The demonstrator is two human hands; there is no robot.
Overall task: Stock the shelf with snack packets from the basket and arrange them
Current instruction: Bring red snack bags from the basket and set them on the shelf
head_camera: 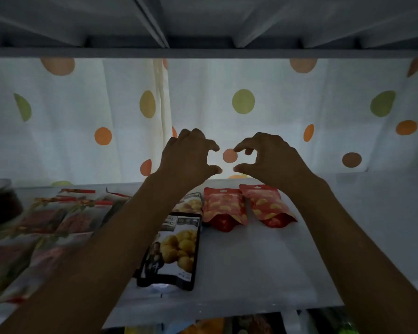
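Forearms reach over the shelf (263, 261); left hand (188, 157) and right hand (273, 160) hover half-curled, empty. Red snack packets (223, 208) lie just below them, probably light, crinkly and slippery; pinch the top seals.

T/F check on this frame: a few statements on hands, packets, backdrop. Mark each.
1. The left hand and the right hand both hold nothing. True.
2. Two red packets lie side by side near the back of the shelf. True.
3. The black packet stands upright. False: it lies flat, in front of the red ones and to their left.
4. The curtain behind is striped. False: it is white with orange and green spots.
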